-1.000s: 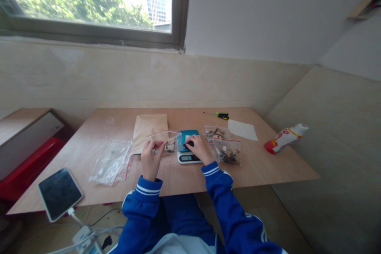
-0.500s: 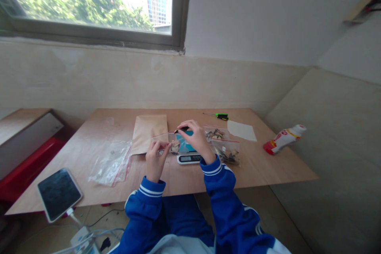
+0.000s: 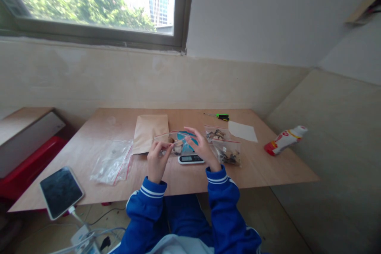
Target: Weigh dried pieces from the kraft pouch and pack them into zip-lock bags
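Note:
My left hand (image 3: 157,160) pinches the near edge of a clear zip bag (image 3: 177,149) with some pale brown dried pieces inside. The bag's mouth gapes, and it is held over a small white digital scale (image 3: 191,159) with a blue top. My right hand (image 3: 203,147) is by the right end of the bag's mouth, fingers apart with nothing seen in them; whether a fingertip touches the rim I cannot tell. Right of the scale lie two filled zip bags, one with dark dried pieces (image 3: 229,154) and another behind it (image 3: 216,133).
A brown paper bag (image 3: 150,131) and flat clear zip bags (image 3: 110,162) lie to the left. A tablet (image 3: 62,192) with a cable sits at the left front edge. Behind are screwdrivers (image 3: 222,116) and white paper (image 3: 243,131); a red-and-white bottle (image 3: 284,141) is at right.
My right hand held a dark piece above the bag; now its fingers are apart and the piece is gone from them. The bag's mouth has opened wider. My left hand keeps its pinch.

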Motion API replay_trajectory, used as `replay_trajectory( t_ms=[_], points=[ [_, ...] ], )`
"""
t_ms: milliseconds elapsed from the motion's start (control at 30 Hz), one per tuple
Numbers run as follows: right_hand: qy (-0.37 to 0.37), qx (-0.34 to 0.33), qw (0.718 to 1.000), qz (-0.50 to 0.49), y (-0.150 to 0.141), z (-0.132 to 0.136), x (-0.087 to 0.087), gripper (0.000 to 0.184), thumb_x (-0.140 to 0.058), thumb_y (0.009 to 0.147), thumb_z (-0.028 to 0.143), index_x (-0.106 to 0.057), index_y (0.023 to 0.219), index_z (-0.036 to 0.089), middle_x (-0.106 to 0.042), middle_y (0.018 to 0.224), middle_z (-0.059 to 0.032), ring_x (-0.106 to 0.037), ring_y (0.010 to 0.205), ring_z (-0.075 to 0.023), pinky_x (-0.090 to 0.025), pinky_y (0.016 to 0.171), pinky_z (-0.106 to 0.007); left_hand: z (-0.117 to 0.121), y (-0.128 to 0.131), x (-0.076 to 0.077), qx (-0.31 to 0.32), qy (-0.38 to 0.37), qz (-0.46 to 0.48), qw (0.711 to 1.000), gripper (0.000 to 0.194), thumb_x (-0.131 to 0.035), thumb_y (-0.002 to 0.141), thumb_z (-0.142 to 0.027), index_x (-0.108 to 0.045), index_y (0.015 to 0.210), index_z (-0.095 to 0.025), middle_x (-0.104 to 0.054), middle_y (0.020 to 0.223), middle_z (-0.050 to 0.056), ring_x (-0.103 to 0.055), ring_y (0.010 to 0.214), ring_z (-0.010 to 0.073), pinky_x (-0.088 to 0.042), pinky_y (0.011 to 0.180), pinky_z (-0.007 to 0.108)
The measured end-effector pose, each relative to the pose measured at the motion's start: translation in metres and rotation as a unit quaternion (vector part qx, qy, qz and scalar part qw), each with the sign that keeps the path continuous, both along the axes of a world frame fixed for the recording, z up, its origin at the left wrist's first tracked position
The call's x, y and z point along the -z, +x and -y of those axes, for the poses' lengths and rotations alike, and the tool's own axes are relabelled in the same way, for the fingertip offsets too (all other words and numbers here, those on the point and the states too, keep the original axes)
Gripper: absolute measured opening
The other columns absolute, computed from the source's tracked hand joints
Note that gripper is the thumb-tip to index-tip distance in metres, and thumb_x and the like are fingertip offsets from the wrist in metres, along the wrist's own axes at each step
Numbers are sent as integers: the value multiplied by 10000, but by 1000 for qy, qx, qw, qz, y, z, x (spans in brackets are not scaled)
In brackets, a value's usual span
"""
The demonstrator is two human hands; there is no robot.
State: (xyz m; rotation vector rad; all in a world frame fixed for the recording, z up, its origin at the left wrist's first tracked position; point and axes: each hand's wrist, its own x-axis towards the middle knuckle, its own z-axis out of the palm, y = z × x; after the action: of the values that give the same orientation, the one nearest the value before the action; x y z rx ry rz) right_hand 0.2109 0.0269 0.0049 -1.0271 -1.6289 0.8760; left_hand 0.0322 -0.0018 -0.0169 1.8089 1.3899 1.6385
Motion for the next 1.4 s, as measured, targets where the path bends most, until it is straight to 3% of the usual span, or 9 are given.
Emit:
replay_trajectory(
  t_ms=[100,233,333,500,667,800,900,1100,1400],
  points=[
    [-51,-11,999,-8,4,4,13,504,-641,803,405,-517,1264,245,-558,1312,-83,-519,1217,-203,-453,984,-353,1,2,0,15,10,-3,1000,143,-592,843,-336,-634,802,-206,-593,778,17,-578,746,145,-490,689,280],
    [-54,9,998,-24,1,9,17,310,-594,840,417,-648,1062,207,-692,1067,-63,-637,1002,-203,-499,885,-339,5,7,-2,39,16,-1,999,125,-595,841,-321,-638,802,-210,-596,807,22,-592,771,146,-506,705,280],
    [-25,62,996,-63,-4,11,14,256,-585,848,420,-694,904,195,-718,927,-50,-659,895,-204,-510,834,-328,8,9,-4,47,16,9,999,171,-586,846,-319,-645,977,-226,-584,997,50,-597,820,142,-529,744,292],
    [-17,141,979,-149,-8,17,11,246,-590,843,432,-683,882,207,-727,883,-37,-670,846,-202,-523,806,-326,1,2,0,-65,16,76,995,472,-624,813,-355,-512,1254,-228,-485,1244,113,-552,1027,188,-496,900,363],
    [-22,138,978,-152,-11,23,10,312,-557,850,479,-682,910,200,-715,881,-45,-659,832,-206,-519,783,-318,-8,-6,8,7,-95,218,971,315,-560,841,-426,-609,1023,-173,-645,989,71,-622,931,176,-508,848,318],
    [-16,166,978,-125,-13,26,11,379,-480,881,511,-671,846,185,-668,766,-33,-608,730,-181,-486,667,-271,-8,-6,7,26,-110,282,953,275,-589,818,-431,-620,862,-161,-643,782,21,-630,750,140,-517,739,272],
    [-1,189,977,-100,-14,29,9,423,-427,901,522,-646,789,179,-610,660,-10,-545,639,-157,-438,583,-249,-5,-6,4,18,-107,305,946,262,-617,799,-417,-615,848,-160,-626,733,2,-605,673,115,-495,653,230],
    [17,200,974,-109,-15,29,9,404,-424,912,494,-657,834,173,-674,732,-36,-610,705,-180,-475,657,-272,-2,-6,-7,34,-100,324,940,223,-635,790,-377,-602,768,-158,-602,673,-19,-566,614,89,-462,607,193],
    [28,222,962,-157,-12,29,11,338,-467,902,469,-625,818,182,-708,739,-47,-641,626,-174,-514,641,-300,0,-8,-16,38,-94,369,924,182,-662,763,-335,-602,754,-164,-608,649,-28,-574,598,90,-468,577,189]
  ],
)
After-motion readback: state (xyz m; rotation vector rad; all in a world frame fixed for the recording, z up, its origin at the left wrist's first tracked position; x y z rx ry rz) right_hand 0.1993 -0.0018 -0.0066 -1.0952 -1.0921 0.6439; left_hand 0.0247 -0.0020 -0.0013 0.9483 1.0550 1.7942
